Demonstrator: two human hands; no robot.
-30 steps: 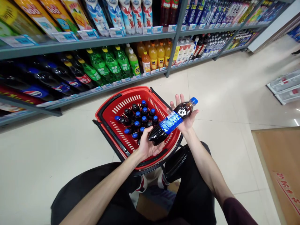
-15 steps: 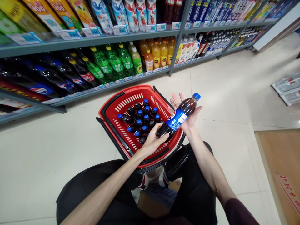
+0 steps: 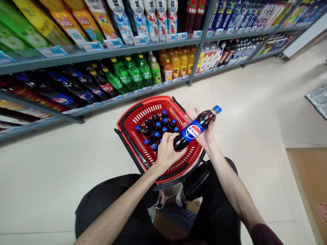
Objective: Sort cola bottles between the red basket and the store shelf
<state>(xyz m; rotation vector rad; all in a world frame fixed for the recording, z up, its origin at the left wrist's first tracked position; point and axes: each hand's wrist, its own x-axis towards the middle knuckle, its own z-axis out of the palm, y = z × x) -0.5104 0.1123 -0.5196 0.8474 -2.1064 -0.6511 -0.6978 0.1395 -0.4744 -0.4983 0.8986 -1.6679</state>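
Note:
A dark cola bottle [image 3: 193, 132] with a blue cap and blue label lies slanted above the red basket's right side, its cap pointing up and to the right. Around its base end my left hand [image 3: 168, 151] is closed, thumb below and fingers above. My right hand [image 3: 208, 136] supports the upper half from beneath, with the thumb near the neck and fingertips showing behind the bottle. The label's round red, white and blue logo faces up. Inside the red basket [image 3: 127, 117], several cola bottles [image 3: 157, 134] stand close together, with blue or dark caps; my left hand hides some.
Shelves [image 3: 107, 51] of drinks run along the far side, with green soda bottles [image 3: 134, 73] and orange juice bottles [image 3: 176, 64] low down. The basket's black handle [image 3: 198, 182] lies by my right knee. A cardboard sheet [image 3: 306, 170] lies on the floor at right.
The cola bottle has been rolled in my hands, so the round logo shows where a barcode side showed before. The whole view has shifted slightly, with shelves and basket farther right.

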